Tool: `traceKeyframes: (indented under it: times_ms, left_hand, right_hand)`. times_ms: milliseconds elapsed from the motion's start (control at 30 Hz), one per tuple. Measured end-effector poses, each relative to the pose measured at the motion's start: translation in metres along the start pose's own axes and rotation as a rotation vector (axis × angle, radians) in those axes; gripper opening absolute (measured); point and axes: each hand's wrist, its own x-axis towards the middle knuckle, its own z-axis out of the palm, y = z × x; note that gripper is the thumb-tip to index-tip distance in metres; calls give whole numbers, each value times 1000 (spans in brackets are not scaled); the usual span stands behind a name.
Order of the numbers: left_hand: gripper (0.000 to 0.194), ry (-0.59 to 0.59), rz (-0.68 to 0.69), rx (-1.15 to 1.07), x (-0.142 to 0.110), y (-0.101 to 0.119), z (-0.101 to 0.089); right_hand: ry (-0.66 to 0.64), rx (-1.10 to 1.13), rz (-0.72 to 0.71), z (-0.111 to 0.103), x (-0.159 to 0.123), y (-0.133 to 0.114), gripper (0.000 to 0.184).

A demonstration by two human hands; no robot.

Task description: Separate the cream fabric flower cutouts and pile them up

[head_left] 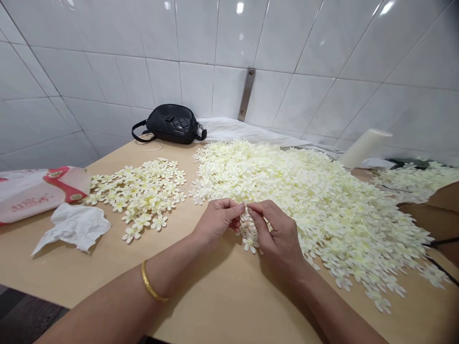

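Note:
My left hand (218, 218) and my right hand (276, 231) meet at the near edge of a large heap of pale yellow-white artificial flowers (279, 172). Thumb and fingers of each hand are pinched, and the fingertips almost touch. Whatever lies between them is too small and too covered to make out. Just below the fingertips, a single five-petalled flower (250, 242) lies at the edge of the heap. Left of my left hand, a smaller group of flowers with yellower centres (143, 191) is spread on the wooden table (215, 296).
A black quilted bag (172, 124) stands at the back against the tiled wall. On the left lie a crumpled tissue (77, 228) and a red-and-white bag (39, 193). A white roll (366, 147) leans behind the heap, and a brown cardboard piece (430, 220) is at right.

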Motion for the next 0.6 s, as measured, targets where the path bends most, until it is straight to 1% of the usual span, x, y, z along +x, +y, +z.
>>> traceKeyframes:
  times_ms: [100,233,367,600]
  left_hand:
    - [23,-26,-22,-94,2,-2,0]
    - [17,-91,-82,-211,3,-4,0]
    - [18,-121,-70,-176,2,-5,0]
    - [20,-147,-55,-117,-1,-6,2]
  right_hand:
    - [-54,11,-20,1,0,1,18]
    - [-51,-14,16,-1,-1,8,17]
    - [-82,-40,45,-3,0,13,17]
    - [-86,-72,92,-4,-1,11,20]
